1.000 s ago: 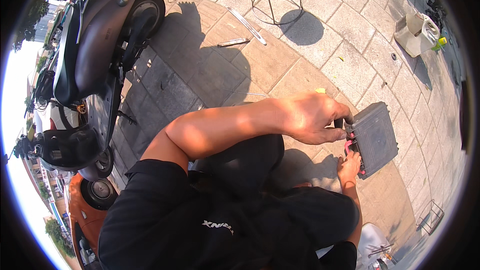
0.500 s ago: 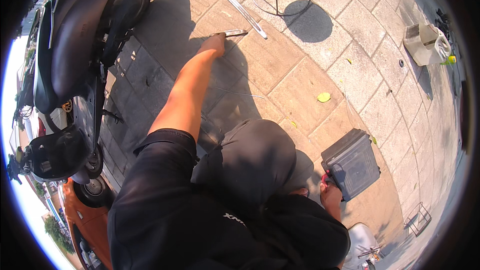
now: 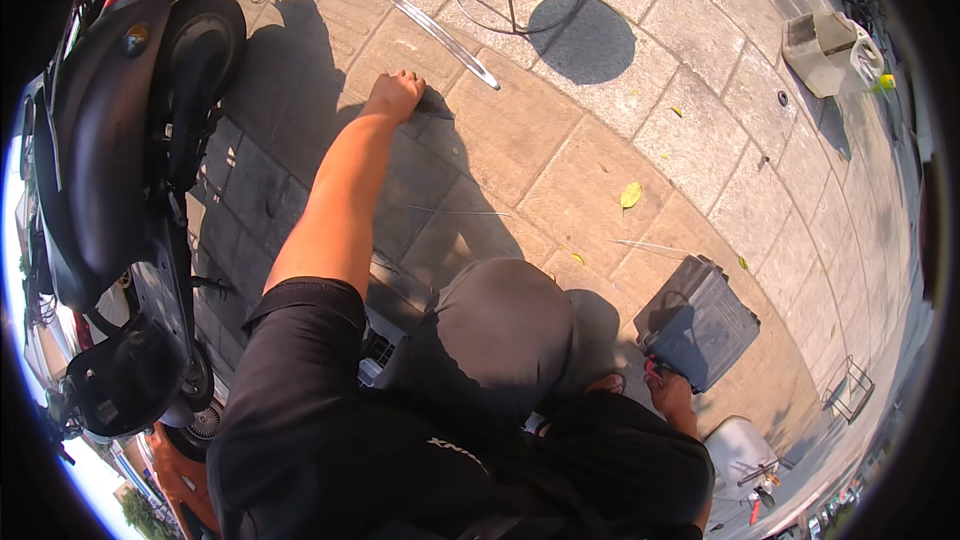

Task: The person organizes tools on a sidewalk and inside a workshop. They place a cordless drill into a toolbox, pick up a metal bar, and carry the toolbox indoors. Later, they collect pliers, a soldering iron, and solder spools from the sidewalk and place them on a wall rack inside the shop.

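Note:
My left arm reaches forward over the paving, and my left hand (image 3: pixel 397 96) is closed above it. What its fingers hold, if anything, is hidden. Just beyond that hand lies a long, narrow silver metal strip (image 3: pixel 445 42). Low on the right, my right hand (image 3: pixel 675 399) is closed around a red-handled tool (image 3: pixel 653 371), whose working end I cannot make out. This hand is beside the near edge of a dark plastic case (image 3: pixel 703 328), which lies flat on the ground.
At left stands a dark motor scooter (image 3: pixel 105 160). Ahead is a round metal stand (image 3: pixel 512 0); a cut-open whitish jug (image 3: pixel 825 55) sits far right. Thin wires (image 3: pixel 460 211) and a yellow leaf (image 3: pixel 630 195) lie on the paving. Tools rest by a white container (image 3: pixel 740 455) lower right.
My left hand has drawn back slightly to the left of the long strip. The short silver piece at its fingers no longer shows. My right hand stays beside the case. The view has shifted.

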Demonstrator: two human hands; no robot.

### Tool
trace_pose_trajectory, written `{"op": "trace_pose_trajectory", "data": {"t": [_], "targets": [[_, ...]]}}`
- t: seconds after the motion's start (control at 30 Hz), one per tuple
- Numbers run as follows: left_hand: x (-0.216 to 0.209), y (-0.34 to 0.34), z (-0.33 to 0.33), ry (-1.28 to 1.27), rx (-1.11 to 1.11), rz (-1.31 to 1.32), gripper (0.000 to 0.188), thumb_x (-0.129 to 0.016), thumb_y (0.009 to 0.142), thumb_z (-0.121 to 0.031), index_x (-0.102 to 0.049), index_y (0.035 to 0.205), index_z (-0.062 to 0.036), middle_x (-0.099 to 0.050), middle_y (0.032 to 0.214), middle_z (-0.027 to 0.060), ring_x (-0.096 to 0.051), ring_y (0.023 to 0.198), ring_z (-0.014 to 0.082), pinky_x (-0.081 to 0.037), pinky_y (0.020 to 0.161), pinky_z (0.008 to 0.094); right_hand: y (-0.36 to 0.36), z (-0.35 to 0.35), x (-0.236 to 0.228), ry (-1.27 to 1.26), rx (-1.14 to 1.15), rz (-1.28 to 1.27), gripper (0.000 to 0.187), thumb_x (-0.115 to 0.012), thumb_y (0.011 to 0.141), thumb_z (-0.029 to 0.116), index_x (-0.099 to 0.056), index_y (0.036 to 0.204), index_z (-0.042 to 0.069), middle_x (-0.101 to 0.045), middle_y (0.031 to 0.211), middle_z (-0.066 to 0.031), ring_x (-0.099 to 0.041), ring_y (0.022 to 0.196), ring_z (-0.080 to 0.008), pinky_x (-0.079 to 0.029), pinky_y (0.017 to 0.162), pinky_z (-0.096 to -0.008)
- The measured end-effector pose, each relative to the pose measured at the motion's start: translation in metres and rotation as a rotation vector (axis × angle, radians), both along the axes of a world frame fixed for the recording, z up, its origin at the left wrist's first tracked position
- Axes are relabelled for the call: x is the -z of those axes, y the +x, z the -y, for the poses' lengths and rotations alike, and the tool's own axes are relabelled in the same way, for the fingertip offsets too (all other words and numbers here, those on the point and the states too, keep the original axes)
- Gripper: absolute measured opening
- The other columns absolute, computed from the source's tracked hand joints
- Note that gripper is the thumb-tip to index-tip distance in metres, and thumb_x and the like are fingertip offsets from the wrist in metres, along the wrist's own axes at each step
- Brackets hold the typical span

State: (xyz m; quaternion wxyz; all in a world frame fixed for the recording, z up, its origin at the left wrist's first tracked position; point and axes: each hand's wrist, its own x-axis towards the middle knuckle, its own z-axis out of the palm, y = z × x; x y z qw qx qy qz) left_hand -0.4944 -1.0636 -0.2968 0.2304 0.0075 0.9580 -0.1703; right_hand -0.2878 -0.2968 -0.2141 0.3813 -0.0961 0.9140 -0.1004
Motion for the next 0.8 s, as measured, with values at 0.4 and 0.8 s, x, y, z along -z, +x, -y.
{"op": "trace_pose_trajectory", "data": {"t": [0.4, 0.8], "targets": [[0.006, -0.071, -0.045, 0.195, 0.073, -0.292, 0.031, -0.063, 0.090, -0.018, -0.059, 0.118, -0.0083, -0.056, 0.129, 0.0110, -0.055, 0.125, 0.0275, -0.048, 0.102, 0.0471, 0.000, -0.001, -0.002, -0.042, 0.006, -0.008, 0.036, -0.067, 0.089, 0.039, -0.072, 0.104, 0.006, -0.069, 0.090, -0.0256, -0.066, 0.088, -0.0468, -0.052, 0.078, -0.0540], [0.040, -0.035, -0.057, 0.241, 0.071, -0.118, 0.044, -0.056, 0.092, -0.010, -0.049, 0.135, -0.0051, -0.063, 0.117, 0.0190, -0.060, 0.114, 0.0379, -0.054, 0.090, 0.0469, 0.011, -0.012, 0.000, 0.053, 0.033, -0.035, 0.036, -0.065, 0.092, 0.040, -0.070, 0.102, 0.006, -0.070, 0.095, -0.0206, -0.067, 0.094, -0.0418, -0.052, 0.084, -0.0506]]}}
